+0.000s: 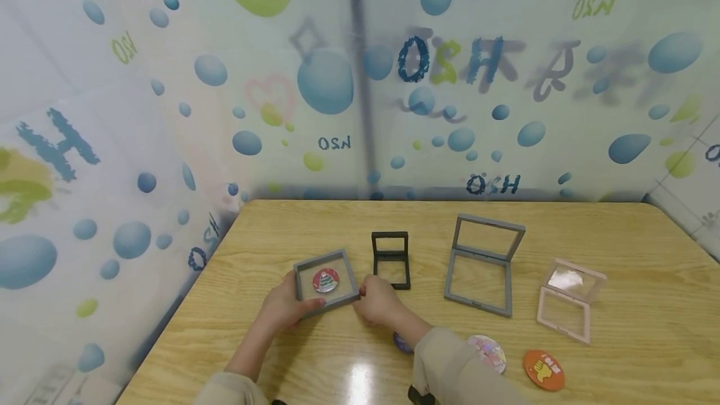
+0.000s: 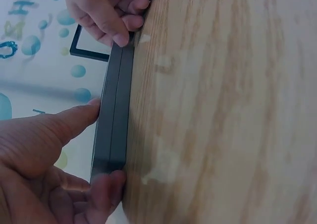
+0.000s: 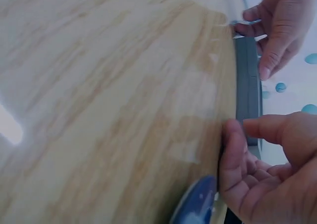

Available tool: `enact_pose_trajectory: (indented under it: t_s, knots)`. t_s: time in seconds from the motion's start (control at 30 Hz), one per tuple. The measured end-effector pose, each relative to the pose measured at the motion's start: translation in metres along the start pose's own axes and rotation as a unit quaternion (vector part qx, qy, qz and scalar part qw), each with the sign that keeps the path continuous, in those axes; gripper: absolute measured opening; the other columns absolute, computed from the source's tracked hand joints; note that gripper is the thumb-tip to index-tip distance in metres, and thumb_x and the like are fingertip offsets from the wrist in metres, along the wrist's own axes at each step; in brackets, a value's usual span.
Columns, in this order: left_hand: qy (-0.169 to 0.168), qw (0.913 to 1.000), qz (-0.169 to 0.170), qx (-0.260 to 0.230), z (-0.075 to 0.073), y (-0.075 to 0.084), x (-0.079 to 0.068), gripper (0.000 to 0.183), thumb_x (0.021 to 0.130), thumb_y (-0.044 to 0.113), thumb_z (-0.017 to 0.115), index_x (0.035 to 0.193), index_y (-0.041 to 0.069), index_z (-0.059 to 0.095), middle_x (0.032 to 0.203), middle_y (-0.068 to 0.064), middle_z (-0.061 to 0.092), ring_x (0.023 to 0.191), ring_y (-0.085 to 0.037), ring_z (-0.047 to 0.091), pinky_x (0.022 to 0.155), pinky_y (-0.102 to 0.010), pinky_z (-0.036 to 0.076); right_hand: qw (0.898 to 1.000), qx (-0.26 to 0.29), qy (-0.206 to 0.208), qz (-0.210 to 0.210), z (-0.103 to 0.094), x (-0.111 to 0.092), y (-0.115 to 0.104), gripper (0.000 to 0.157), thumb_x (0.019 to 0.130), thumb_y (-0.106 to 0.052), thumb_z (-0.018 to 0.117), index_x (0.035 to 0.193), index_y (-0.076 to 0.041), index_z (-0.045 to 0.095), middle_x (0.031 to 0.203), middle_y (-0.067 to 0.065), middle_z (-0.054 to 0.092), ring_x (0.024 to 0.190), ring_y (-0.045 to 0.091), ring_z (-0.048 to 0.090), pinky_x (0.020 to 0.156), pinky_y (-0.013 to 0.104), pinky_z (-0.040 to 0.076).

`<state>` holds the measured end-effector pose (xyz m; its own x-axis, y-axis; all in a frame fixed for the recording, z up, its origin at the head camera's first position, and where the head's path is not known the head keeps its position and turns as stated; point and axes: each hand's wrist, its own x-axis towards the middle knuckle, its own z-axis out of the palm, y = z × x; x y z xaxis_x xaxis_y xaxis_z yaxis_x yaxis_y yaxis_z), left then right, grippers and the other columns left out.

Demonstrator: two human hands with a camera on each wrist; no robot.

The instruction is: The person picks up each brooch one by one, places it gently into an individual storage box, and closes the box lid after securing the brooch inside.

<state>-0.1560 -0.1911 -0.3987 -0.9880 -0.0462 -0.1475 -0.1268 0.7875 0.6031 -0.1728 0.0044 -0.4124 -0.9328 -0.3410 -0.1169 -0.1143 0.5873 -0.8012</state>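
Note:
A grey square display frame [image 1: 355,284] with a clear middle is folded together, and a round red badge [image 1: 325,280] with a tree picture shows in its centre. At the frame's left side my left hand [image 1: 285,305] grips it, thumb along the upper edge and fingers at the lower edge, as the left wrist view shows. The opposite front corner is pinched between thumb and curled fingers of my right hand [image 1: 379,300]. In the right wrist view, the right fingertips [image 3: 233,130] touch the frame's edge, low against the tabletop.
Unfolded frames stand to the right: a small black one [image 1: 392,254], a larger grey one [image 1: 448,280] and a pink one [image 1: 564,333]. Nearer me lie a blue badge [image 1: 401,344] partly under the right forearm, a pink patterned badge [image 1: 488,354] and an orange badge [image 1: 544,370] on the wooden table [image 1: 270,230].

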Motion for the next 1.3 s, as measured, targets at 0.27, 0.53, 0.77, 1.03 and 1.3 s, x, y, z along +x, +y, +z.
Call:
enact_pose_trajectory:
  t_s: [0.27, 0.53, 0.77, 1.03, 1.3]
  knots:
    - [0.018, 0.9980, 0.020, 0.057, -0.005, 0.002, -0.005, 0.080, 0.076, 0.032, 0.070, 0.131, -0.012, 0.033, 0.120, -0.035, 0.046, 0.109, -0.047, 0.045, 0.089, -0.054, 0.037, 0.999, -0.005, -0.026, -0.023, -0.029, -0.017, 0.002, 0.018, 0.082, -0.004, 0.061, 0.092, 0.009, 0.054, 0.077, 0.016, 0.059, 0.047, 0.013, 0.055, 0.046, 0.022, 0.045]
    - [0.099, 0.9806, 0.140, 0.096, 0.004, 0.026, -0.011, 0.045, 0.076, 0.027, 0.071, 0.106, -0.004, 0.059, 0.094, -0.017, 0.059, 0.078, -0.027, 0.058, 0.065, -0.039, 0.048, 0.999, -0.044, -0.017, 0.015, -0.064, -0.034, 0.012, 0.017, 0.077, -0.010, 0.068, 0.085, 0.000, 0.056, 0.075, 0.005, 0.054, 0.057, 0.013, 0.052, 0.052, 0.025, 0.043]
    - [-0.029, 0.9764, 0.205, 0.062, 0.026, 0.053, -0.015, 0.033, 0.078, 0.028, 0.069, 0.093, 0.000, 0.061, 0.069, 0.000, 0.054, 0.059, -0.010, 0.048, 0.050, -0.023, 0.041, 0.996, -0.048, -0.054, 0.058, -0.076, -0.046, 0.024, 0.017, 0.077, -0.011, 0.070, 0.079, -0.002, 0.056, 0.066, 0.004, 0.055, 0.048, 0.012, 0.049, 0.044, 0.021, 0.040]
    - [-0.172, 0.9583, 0.228, 0.016, 0.058, 0.072, -0.024, 0.024, 0.076, 0.029, 0.070, 0.072, 0.008, 0.059, 0.060, 0.006, 0.054, 0.052, -0.005, 0.047, 0.048, -0.021, 0.041, 0.991, -0.072, -0.091, 0.070, -0.079, -0.057, 0.026, 0.021, 0.072, -0.011, 0.073, 0.066, -0.006, 0.054, 0.056, 0.004, 0.055, 0.044, 0.011, 0.047, 0.041, 0.020, 0.036]
    - [-0.156, 0.9597, 0.230, 0.039, 0.075, 0.080, -0.032, 0.026, 0.074, 0.030, 0.071, 0.065, 0.011, 0.055, 0.056, 0.008, 0.048, 0.048, -0.005, 0.041, 0.044, -0.019, 0.036, 0.990, -0.063, -0.102, 0.070, -0.078, -0.063, 0.028, 0.022, 0.071, -0.008, 0.073, 0.057, -0.002, 0.057, 0.050, 0.005, 0.057, 0.042, 0.012, 0.049, 0.040, 0.022, 0.040]
